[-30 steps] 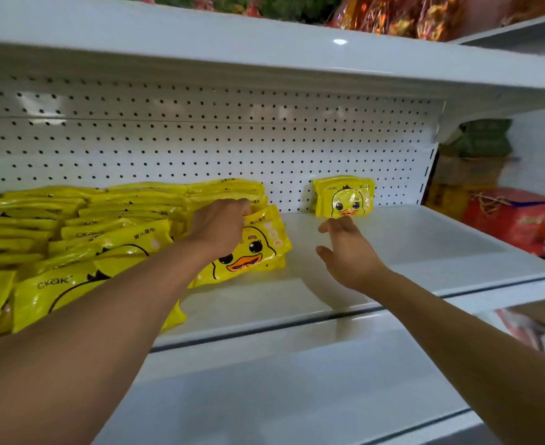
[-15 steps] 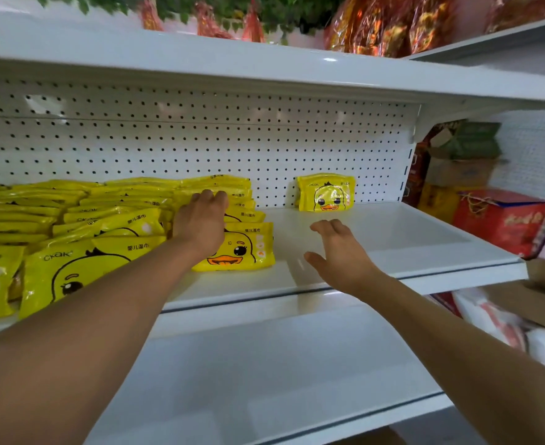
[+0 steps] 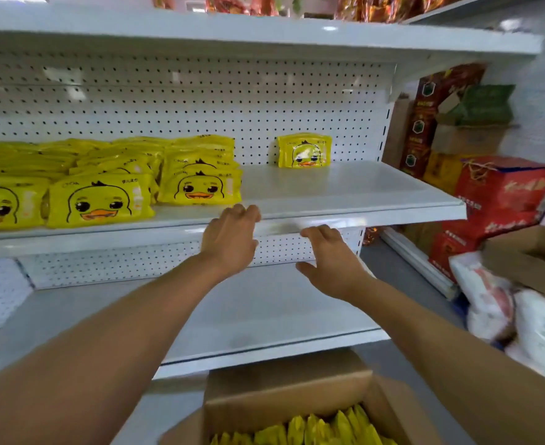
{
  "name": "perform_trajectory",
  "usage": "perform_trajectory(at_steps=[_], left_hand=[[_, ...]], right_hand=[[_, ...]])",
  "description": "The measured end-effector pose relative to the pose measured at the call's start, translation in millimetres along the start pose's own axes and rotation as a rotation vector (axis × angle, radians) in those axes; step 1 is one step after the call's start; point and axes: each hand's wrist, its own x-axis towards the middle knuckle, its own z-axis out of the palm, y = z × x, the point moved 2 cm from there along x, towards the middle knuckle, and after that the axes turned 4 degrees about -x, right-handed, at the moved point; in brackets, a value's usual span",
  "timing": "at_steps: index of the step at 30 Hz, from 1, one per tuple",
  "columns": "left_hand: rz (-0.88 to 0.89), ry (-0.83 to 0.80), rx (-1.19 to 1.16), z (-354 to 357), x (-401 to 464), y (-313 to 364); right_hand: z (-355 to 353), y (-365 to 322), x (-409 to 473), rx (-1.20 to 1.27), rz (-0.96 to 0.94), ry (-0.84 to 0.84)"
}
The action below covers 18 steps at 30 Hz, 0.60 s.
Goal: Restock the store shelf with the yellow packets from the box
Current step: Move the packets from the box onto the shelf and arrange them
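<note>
Yellow duck-face packets lie stacked on the left half of the white shelf; the nearest stack ends at the middle. One packet stands upright alone against the pegboard. My left hand hovers empty at the shelf's front edge, fingers loosely curled. My right hand is empty too, fingers relaxed, just below that edge. An open cardboard box below holds several more yellow packets on end.
A bare lower shelf runs beneath my arms. Red cartons and brown boxes stack to the right of the shelving. White plastic bags and another cardboard box lie on the floor at right.
My left hand has let go of the packet it laid on the stack. Both hands have drawn back from the shelf toward its front edge, and the view has tilted down to show the box.
</note>
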Motion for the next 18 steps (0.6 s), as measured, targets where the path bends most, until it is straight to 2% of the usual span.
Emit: perform_trajectory(at_steps=[7, 14, 18], left_hand=[[-0.074, -0.237, -0.053, 84, -89, 16], [-0.236, -0.536, -0.032, 174, -159, -10], [-0.243, -0.662, 0.019, 220, -190, -27]], right_hand=[[69, 35, -74, 0.013, 0.036, -0.176], [154, 75, -135, 0.02, 0.165, -0.415], [195, 96, -162, -0.001, 0.227, -0.516]])
